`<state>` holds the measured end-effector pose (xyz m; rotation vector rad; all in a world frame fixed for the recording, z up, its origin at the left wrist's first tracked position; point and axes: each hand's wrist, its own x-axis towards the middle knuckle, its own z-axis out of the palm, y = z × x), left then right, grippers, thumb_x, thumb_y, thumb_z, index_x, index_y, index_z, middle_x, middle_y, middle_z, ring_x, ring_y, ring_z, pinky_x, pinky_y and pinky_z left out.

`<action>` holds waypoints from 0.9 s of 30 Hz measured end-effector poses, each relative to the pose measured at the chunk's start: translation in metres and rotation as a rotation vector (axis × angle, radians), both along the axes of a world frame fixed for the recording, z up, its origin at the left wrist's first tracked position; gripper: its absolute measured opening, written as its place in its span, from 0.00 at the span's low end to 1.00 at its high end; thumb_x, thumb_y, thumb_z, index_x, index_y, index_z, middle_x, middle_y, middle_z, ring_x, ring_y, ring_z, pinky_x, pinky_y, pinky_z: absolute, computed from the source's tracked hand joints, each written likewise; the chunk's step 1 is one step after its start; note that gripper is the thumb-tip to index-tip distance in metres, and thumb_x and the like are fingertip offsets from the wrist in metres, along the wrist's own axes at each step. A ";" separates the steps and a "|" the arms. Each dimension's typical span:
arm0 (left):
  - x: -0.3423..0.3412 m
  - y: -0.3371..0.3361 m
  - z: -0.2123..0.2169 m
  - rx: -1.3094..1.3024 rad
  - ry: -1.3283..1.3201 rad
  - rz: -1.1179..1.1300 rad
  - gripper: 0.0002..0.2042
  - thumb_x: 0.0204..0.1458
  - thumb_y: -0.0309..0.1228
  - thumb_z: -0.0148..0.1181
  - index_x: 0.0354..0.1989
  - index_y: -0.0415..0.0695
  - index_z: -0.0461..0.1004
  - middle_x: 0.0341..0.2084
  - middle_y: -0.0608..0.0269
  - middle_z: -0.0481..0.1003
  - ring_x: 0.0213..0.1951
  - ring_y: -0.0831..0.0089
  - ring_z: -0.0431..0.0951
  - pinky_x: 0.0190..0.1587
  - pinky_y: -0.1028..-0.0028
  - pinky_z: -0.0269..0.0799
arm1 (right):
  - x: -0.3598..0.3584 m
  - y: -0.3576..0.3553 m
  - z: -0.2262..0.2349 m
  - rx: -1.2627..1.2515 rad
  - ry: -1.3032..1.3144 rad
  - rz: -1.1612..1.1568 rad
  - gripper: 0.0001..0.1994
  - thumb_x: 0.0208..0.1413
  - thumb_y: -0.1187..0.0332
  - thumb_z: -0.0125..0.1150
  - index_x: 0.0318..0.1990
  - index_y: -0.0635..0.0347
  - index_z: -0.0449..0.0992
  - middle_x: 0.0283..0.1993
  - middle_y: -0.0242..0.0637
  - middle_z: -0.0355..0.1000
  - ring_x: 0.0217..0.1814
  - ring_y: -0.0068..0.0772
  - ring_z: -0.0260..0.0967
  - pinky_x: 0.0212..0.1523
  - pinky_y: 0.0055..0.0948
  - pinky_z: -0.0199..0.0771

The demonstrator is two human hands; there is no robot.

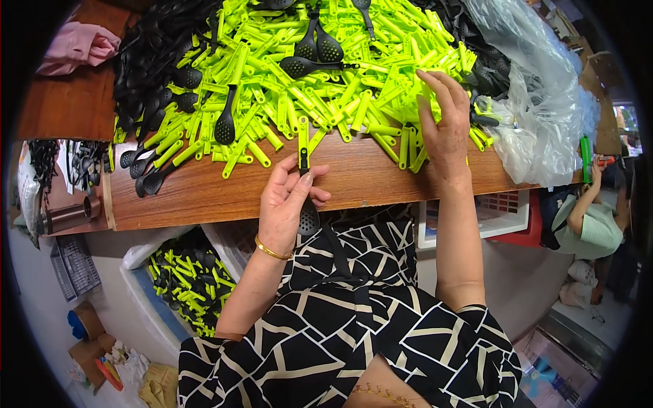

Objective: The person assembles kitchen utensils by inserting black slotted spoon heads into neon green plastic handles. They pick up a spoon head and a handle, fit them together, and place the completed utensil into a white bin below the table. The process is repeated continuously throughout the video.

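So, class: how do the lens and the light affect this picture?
Head view: the fisheye bends the wooden table edge into a curve and blackens the corners; light is even and soft; the plastic bag shows glare; the left hand, right hand and green handles look sharp.

A pink cloth (78,45) lies on the wooden table (204,190) (far left corner), clear plastic bag (537,102) opposite.
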<state>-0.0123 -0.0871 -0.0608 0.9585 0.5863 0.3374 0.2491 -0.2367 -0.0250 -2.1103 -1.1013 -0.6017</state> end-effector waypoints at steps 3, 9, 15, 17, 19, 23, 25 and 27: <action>0.000 0.001 -0.006 0.012 0.000 -0.033 0.15 0.69 0.28 0.56 0.62 0.40 0.70 0.53 0.46 0.81 0.35 0.74 0.85 0.40 0.76 0.80 | 0.002 0.016 -0.001 -0.120 -0.070 0.128 0.17 0.54 0.75 0.69 0.52 0.48 0.83 0.51 0.31 0.78 0.58 0.39 0.72 0.59 0.41 0.68; -0.001 0.004 -0.005 -0.008 0.026 -0.063 0.15 0.70 0.28 0.56 0.62 0.38 0.70 0.53 0.47 0.81 0.36 0.72 0.85 0.41 0.75 0.82 | 0.021 0.052 -0.034 -0.235 -0.103 0.098 0.13 0.52 0.73 0.70 0.46 0.50 0.83 0.49 0.29 0.80 0.55 0.38 0.73 0.58 0.40 0.66; -0.001 0.003 -0.004 0.021 0.023 -0.091 0.15 0.70 0.28 0.56 0.61 0.38 0.69 0.52 0.49 0.81 0.37 0.71 0.86 0.41 0.74 0.82 | 0.014 0.033 -0.018 0.264 0.613 0.189 0.08 0.60 0.72 0.69 0.46 0.57 0.81 0.46 0.30 0.83 0.43 0.27 0.77 0.45 0.28 0.74; -0.001 0.002 -0.005 0.038 0.018 -0.106 0.15 0.70 0.28 0.56 0.61 0.38 0.69 0.52 0.49 0.81 0.37 0.71 0.86 0.41 0.74 0.82 | 0.014 0.029 -0.022 0.463 0.831 0.260 0.08 0.66 0.70 0.66 0.49 0.61 0.79 0.44 0.34 0.83 0.39 0.21 0.77 0.40 0.22 0.75; -0.002 0.004 -0.006 0.025 0.018 -0.104 0.15 0.70 0.28 0.56 0.61 0.39 0.69 0.52 0.49 0.82 0.37 0.71 0.86 0.41 0.74 0.82 | 0.002 0.030 -0.006 0.563 1.047 0.259 0.10 0.67 0.69 0.65 0.52 0.62 0.77 0.44 0.36 0.83 0.40 0.21 0.78 0.42 0.22 0.76; -0.002 0.004 -0.006 0.012 0.017 -0.106 0.15 0.70 0.28 0.56 0.62 0.39 0.69 0.52 0.49 0.81 0.37 0.71 0.86 0.41 0.74 0.82 | -0.007 0.031 -0.013 0.783 1.313 0.306 0.13 0.69 0.70 0.62 0.57 0.62 0.74 0.50 0.42 0.81 0.40 0.24 0.78 0.45 0.26 0.79; -0.001 0.003 -0.007 0.019 0.008 -0.099 0.15 0.70 0.28 0.56 0.62 0.39 0.69 0.52 0.49 0.81 0.37 0.71 0.86 0.41 0.74 0.81 | -0.010 0.030 -0.017 0.800 1.345 0.344 0.14 0.70 0.69 0.61 0.59 0.62 0.73 0.50 0.41 0.80 0.42 0.24 0.77 0.49 0.27 0.78; -0.002 0.001 -0.008 0.032 -0.002 -0.092 0.15 0.70 0.28 0.55 0.62 0.39 0.69 0.52 0.49 0.81 0.37 0.71 0.86 0.41 0.74 0.81 | -0.015 0.029 -0.020 0.794 1.352 0.384 0.14 0.70 0.69 0.60 0.59 0.61 0.73 0.48 0.38 0.79 0.43 0.24 0.76 0.51 0.26 0.77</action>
